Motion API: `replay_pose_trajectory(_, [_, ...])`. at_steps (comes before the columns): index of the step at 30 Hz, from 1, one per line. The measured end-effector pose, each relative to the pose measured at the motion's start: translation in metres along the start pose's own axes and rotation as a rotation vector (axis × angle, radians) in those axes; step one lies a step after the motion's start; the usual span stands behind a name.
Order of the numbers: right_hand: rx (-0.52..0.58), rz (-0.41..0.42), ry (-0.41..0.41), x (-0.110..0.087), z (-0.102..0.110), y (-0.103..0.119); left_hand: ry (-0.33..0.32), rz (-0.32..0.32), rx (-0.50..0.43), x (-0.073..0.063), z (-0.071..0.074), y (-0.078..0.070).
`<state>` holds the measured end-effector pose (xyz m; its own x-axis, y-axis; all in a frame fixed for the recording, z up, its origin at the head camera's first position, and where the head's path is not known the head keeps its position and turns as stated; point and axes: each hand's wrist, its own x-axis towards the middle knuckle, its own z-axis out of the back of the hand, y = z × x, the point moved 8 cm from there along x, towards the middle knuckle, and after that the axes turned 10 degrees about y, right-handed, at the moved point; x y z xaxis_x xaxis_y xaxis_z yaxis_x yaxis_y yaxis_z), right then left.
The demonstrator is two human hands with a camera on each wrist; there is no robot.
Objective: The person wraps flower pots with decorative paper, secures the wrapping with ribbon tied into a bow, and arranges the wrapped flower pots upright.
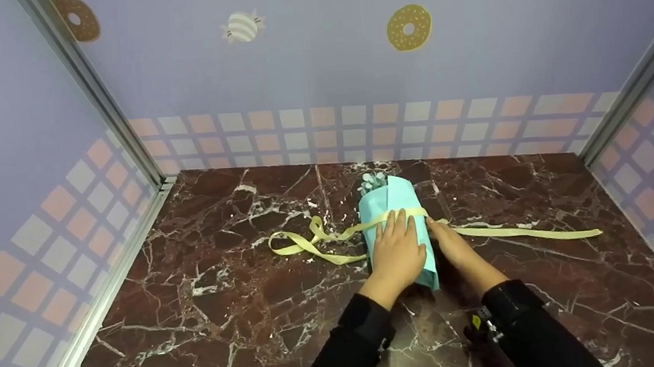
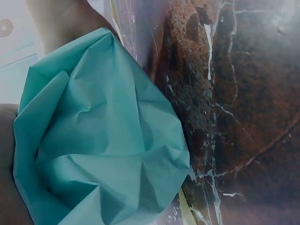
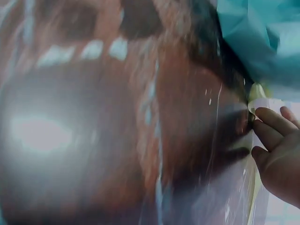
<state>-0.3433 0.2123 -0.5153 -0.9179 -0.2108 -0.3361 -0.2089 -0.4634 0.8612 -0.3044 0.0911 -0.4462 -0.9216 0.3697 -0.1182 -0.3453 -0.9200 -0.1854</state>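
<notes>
A small bouquet wrapped in light turquoise paper (image 1: pixel 399 195) lies on the dark marble-patterned tabletop, its pale blue-green flowers (image 1: pixel 372 182) peeking out at the far end. A yellow ribbon (image 1: pixel 530 231) crosses over the wrap's middle, with a looped part to the left and a straight tail to the right. My left hand (image 1: pixel 398 252) rests on top of the wrap, fingers spread and straight over the ribbon's lower edge. Beside the wrap's right side is my right hand (image 1: pixel 458 248); the right wrist view shows its extended fingers (image 3: pixel 274 123) right at the ribbon. The wrap's crumpled lower end (image 2: pixel 108 122) fills the left wrist view.
Purple panel walls (image 1: pixel 317 62) with printed donuts and pink and white squares enclose the table at the back and both sides. Metal strips (image 1: pixel 104 96) run along the corners. Small white specks lie on the tabletop (image 1: pixel 243 307) around the bouquet.
</notes>
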Motion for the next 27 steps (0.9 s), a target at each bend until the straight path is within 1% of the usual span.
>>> replay_pose_trajectory(4, [0.241,-0.056,-0.043,0.006,-0.003,0.005,-0.005,-0.006,-0.005,0.0,0.002,0.002])
replay_pose_trajectory(6, [0.355,-0.082,-0.094,0.007,-0.003,0.009,-0.004,-0.014,-0.005,-0.001,0.001,0.001])
replay_pose_trajectory(8, [0.445,-0.078,-0.16,0.008,-0.001,0.014,-0.006,-0.022,-0.002,-0.001,0.0,0.001])
replay_pose_trajectory(12, [0.522,-0.044,-0.321,0.005,0.012,0.026,-0.028,-0.024,0.001,-0.001,-0.001,0.001])
replay_pose_trajectory(14, [0.549,-0.01,-0.378,0.001,0.022,0.031,-0.039,-0.017,-0.003,-0.001,-0.001,0.002])
replay_pose_trajectory(16, [0.594,0.033,-0.41,-0.004,0.033,0.034,-0.057,-0.011,-0.011,-0.001,-0.002,0.002])
replay_pose_trajectory(20, [0.726,0.125,-0.39,-0.015,0.055,0.044,-0.058,-0.001,-0.033,-0.001,-0.002,0.002])
replay_pose_trajectory(25, [0.882,0.163,-0.329,-0.03,0.082,0.055,-0.046,0.006,-0.031,0.0,-0.001,0.001])
replay_pose_trajectory(27, [0.938,0.168,-0.322,-0.037,0.093,0.059,-0.048,0.01,-0.026,0.001,0.0,0.001])
